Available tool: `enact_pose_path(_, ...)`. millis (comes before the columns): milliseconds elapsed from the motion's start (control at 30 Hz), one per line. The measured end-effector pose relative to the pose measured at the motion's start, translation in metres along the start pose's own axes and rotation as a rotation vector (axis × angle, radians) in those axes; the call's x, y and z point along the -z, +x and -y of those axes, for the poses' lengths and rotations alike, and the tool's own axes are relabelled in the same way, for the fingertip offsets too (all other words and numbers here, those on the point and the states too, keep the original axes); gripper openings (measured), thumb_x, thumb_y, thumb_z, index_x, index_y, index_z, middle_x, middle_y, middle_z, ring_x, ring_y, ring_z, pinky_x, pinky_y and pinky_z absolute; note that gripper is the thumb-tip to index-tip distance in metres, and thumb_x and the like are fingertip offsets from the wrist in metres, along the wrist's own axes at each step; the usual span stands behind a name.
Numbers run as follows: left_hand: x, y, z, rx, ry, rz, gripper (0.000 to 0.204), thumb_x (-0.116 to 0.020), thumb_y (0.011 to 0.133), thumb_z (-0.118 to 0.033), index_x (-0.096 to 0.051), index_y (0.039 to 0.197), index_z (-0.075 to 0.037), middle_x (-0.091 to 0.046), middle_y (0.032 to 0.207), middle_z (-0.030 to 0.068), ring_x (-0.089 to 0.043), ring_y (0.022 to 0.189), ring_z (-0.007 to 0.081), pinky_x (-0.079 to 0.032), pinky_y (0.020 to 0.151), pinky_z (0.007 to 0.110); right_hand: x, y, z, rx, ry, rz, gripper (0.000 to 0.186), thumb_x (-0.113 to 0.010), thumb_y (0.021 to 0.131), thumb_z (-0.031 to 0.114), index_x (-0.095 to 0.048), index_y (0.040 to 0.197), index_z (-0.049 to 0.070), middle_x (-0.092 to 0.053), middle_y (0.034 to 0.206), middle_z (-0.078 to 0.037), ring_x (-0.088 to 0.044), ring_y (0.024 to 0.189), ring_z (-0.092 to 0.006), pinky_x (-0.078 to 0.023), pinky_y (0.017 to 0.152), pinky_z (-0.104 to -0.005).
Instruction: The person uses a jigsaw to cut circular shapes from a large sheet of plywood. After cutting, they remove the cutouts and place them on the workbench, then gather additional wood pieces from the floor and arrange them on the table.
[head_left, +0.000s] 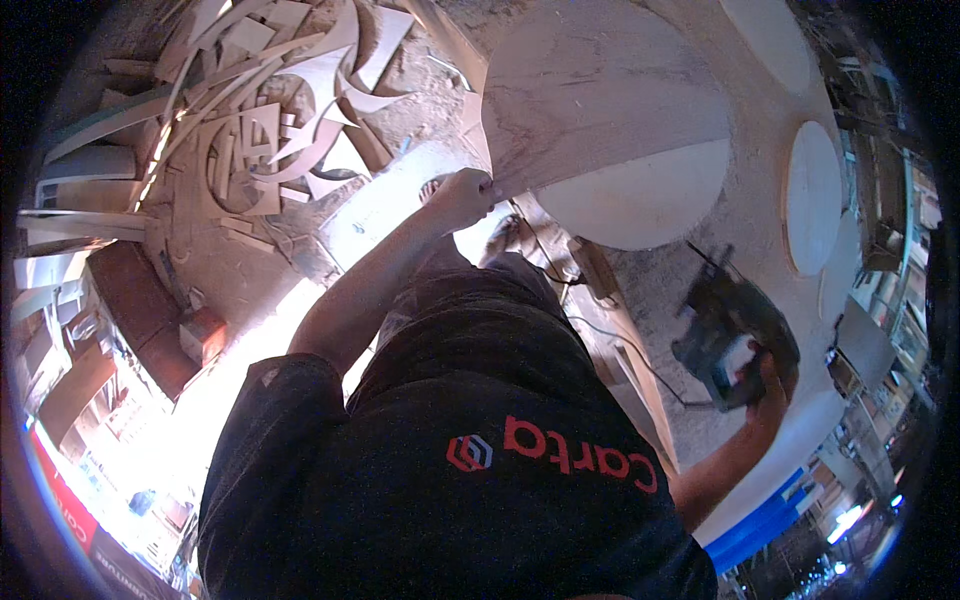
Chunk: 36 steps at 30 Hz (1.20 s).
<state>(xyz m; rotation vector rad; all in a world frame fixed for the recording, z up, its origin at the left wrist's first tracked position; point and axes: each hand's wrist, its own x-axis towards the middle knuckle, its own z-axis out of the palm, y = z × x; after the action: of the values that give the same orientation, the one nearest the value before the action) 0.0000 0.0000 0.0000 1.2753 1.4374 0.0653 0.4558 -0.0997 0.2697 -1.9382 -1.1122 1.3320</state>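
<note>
My left hand [464,199] is closed at the near left edge of a large round wooden board [610,110]. The board has a darker, grained part and a paler part [640,195], split by a straight line. My right hand [768,385] is wrapped round the handle of a dark, corded jigsaw [735,325], slightly blurred. The jigsaw is to the right of the round board and apart from it, above the dusty work surface [650,290]. Its thin front end points toward the board.
A heap of curved wooden offcuts [290,130] lies on the floor at the far left. A smaller pale disc [813,197] rests at the right. The power cord [640,350] runs across the near edge of the work surface. Reddish-brown boxes [145,310] stand at the left.
</note>
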Motion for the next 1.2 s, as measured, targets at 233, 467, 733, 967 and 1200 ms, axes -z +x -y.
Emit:
enact_pose_path(233,-0.03,0.002,0.01,-0.193,-0.04,-0.193,0.031,-0.057,0.091,-0.023,-0.062,0.083,0.006,-0.063,0.078,0.0274,-0.065,0.075,0.0395,-0.05,0.07,0.047,-0.124,0.036,0.035,0.118,-0.162,0.198,0.064,-0.08,0.076,0.017,-0.055,0.132,-0.001,-0.069,0.107,-0.013,-0.066,0.088,-0.0188,-0.053,0.082,-0.0328)
enact_pose_path(467,-0.038,0.014,0.023,-0.307,0.094,-0.19,0.023,-0.058,0.09,-0.021,-0.065,0.094,0.0,-0.064,0.081,0.0225,-0.066,0.078,0.0385,-0.05,0.072,0.046,-0.214,0.063,0.038,0.217,-0.438,0.365,0.066,-0.079,0.078,0.016,-0.051,0.136,0.002,-0.065,0.12,-0.016,-0.064,0.108,-0.0238,-0.05,0.096,-0.0375)
enact_pose_path(733,-0.043,0.03,0.021,-0.409,0.402,0.004,0.026,-0.059,0.08,-0.014,-0.066,0.103,-0.004,-0.067,0.085,0.0206,-0.068,0.083,0.0368,-0.055,0.076,0.045,-0.246,0.087,0.045,0.338,-0.506,0.324,0.06,-0.077,0.08,0.015,-0.052,0.132,-0.002,-0.066,0.117,-0.019,-0.064,0.107,-0.0255,-0.049,0.095,-0.0366)
enact_pose_path(967,-0.043,0.022,0.017,-0.383,0.241,0.003,0.024,-0.057,0.087,-0.016,-0.066,0.105,-0.003,-0.068,0.087,0.0218,-0.068,0.087,0.0387,-0.053,0.078,0.049,-0.252,0.094,0.037,0.227,-0.472,0.262,0.057,-0.076,0.08,0.015,-0.055,0.13,-0.003,-0.067,0.116,-0.018,-0.065,0.107,-0.0262,-0.049,0.096,-0.0373)
enact_pose_path(1200,-0.04,0.007,0.012,-0.281,0.005,-0.042,0.03,-0.051,0.096,-0.025,-0.068,0.091,0.0,-0.068,0.087,0.0222,-0.067,0.088,0.0408,-0.052,0.08,0.05,-0.253,0.093,0.038,0.313,-0.552,0.245,0.057,-0.079,0.078,0.015,-0.056,0.127,-0.003,-0.067,0.115,-0.018,-0.065,0.107,-0.0264,-0.049,0.096,-0.0375)
